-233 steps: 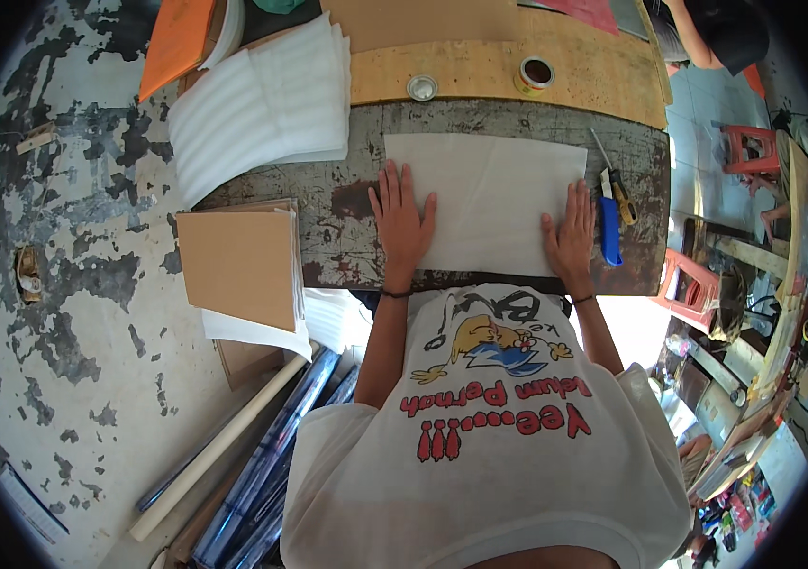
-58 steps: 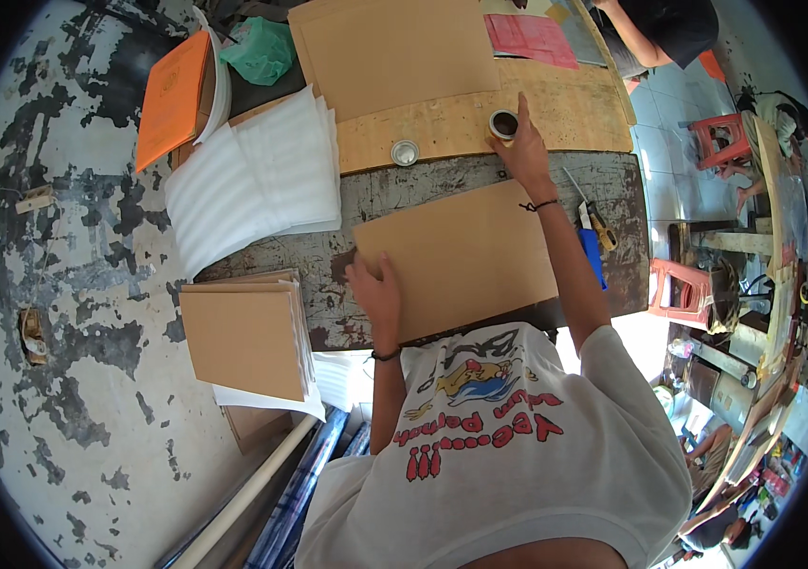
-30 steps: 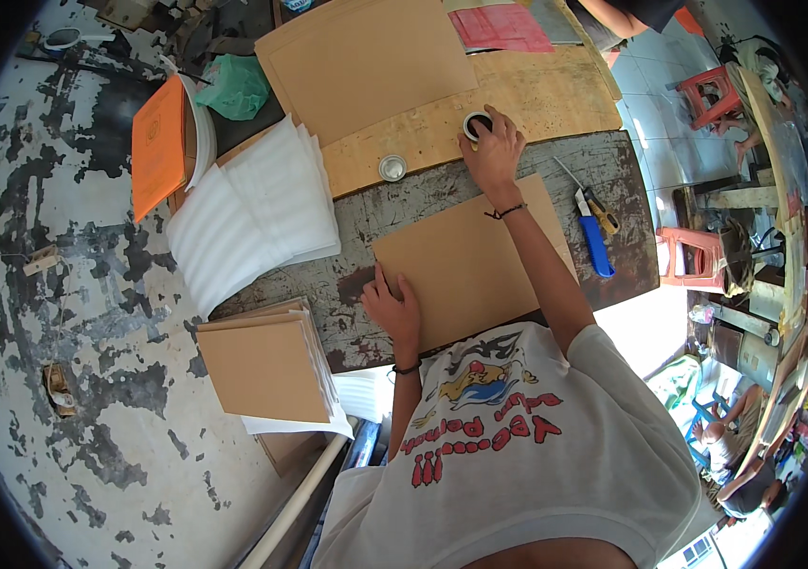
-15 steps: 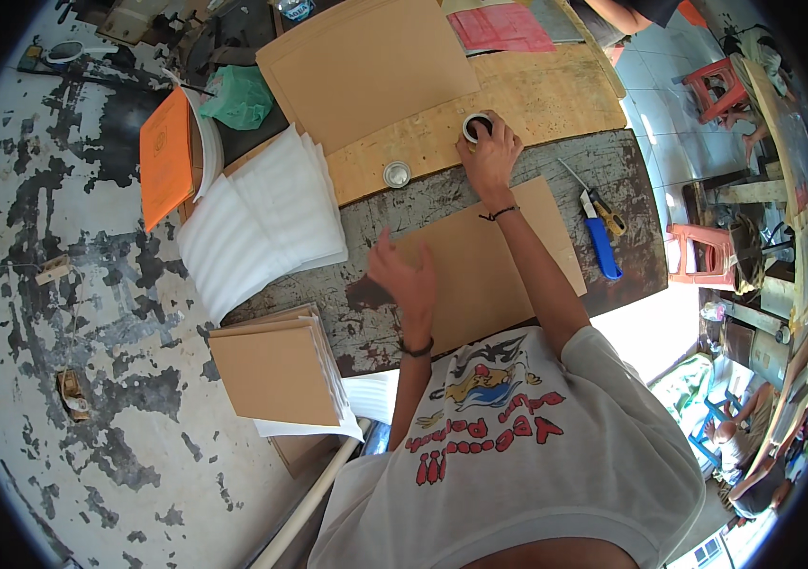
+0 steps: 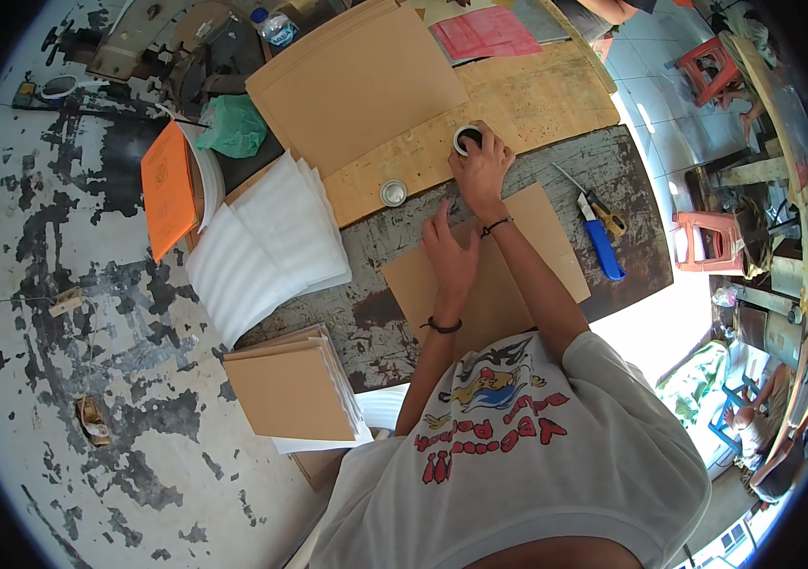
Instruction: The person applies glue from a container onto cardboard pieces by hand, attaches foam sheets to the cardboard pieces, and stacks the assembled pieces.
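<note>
My right hand (image 5: 482, 169) is on the wooden board, its fingers curled round the near side of a small round tub (image 5: 465, 142) with a pale rim and dark inside. Below and left of it, my left hand (image 5: 451, 251) hovers over a brown cardboard sheet (image 5: 544, 232), fingers apart and nothing in them. That sheet lies on the scratched dark table (image 5: 375, 308), partly covered by both forearms. A round silvery lid (image 5: 392, 192) rests on the board's near edge, left of the tub.
Brown cardboard sheets (image 5: 356, 85) lie across the wooden board (image 5: 536, 90). White foam sheets (image 5: 276, 232) and a cardboard stack (image 5: 290, 394) are at left, near an orange booklet (image 5: 167, 190) and green bag (image 5: 236, 125). At right lie a blue-handled cutter (image 5: 601, 247) and a screwdriver (image 5: 603, 211).
My left hand has moved right and away from me, closer to my right hand. My right hand stays at the tub. The whole view has shifted slightly.
</note>
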The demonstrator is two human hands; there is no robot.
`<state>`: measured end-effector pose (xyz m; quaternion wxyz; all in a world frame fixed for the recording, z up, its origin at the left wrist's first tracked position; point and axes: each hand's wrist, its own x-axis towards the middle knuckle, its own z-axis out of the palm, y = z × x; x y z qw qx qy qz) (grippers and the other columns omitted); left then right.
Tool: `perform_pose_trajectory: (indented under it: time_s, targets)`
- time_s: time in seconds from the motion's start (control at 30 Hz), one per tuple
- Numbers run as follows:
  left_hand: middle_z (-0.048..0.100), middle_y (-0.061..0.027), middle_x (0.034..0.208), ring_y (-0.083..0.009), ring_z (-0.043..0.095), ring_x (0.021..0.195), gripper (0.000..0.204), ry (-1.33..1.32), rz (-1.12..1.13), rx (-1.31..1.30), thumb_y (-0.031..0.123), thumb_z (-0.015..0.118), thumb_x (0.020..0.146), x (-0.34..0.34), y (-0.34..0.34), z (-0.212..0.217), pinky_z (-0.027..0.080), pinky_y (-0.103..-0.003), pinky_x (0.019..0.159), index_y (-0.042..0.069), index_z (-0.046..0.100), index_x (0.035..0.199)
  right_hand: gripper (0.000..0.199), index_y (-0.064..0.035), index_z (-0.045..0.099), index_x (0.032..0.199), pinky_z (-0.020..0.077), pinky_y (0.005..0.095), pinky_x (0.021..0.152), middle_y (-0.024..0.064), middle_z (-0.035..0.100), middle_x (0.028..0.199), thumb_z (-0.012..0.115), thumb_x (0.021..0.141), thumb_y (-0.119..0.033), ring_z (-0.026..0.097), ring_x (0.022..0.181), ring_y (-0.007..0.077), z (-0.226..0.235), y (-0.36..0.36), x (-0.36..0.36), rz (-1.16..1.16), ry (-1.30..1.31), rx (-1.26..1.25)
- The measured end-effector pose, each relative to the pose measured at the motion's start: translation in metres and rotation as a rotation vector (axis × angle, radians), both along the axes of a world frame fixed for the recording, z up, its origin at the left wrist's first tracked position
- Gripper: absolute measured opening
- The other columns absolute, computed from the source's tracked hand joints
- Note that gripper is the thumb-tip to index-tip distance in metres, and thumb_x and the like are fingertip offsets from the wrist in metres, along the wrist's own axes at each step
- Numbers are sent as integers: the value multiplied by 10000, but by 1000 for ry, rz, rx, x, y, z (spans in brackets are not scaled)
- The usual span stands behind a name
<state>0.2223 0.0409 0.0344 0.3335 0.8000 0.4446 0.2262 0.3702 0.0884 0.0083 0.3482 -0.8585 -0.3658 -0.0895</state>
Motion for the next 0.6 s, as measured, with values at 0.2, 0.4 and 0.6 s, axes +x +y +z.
perform_pose_trajectory:
  time_s: [0.2,0.4,0.6]
  targets:
    - [507,-157,1185,-330,505,1117,667,-9,82,-23,199,773,835,-51,-24,-7,362,-459,979,50,482,1417,249,-65,735,1005,300,522,1024,62,489,1405,745,815,-226,470,1248,299,1,0,-1,26,1,11]
    - [514,-142,1165,-315,513,1095,684,68,276,122,234,789,813,-115,-47,-22,356,-477,975,84,493,1411,233,-61,731,997,290,524,1040,68,477,1415,734,845,-238,459,1262,294,2,-1,0,34,-25,-32]
    - [480,-181,1279,-364,418,1247,704,203,457,200,344,796,825,-173,-54,-33,269,-548,1052,64,507,1402,233,-53,725,993,289,526,1042,71,476,1418,722,877,-254,458,1265,292,4,-4,4,60,-60,-55]
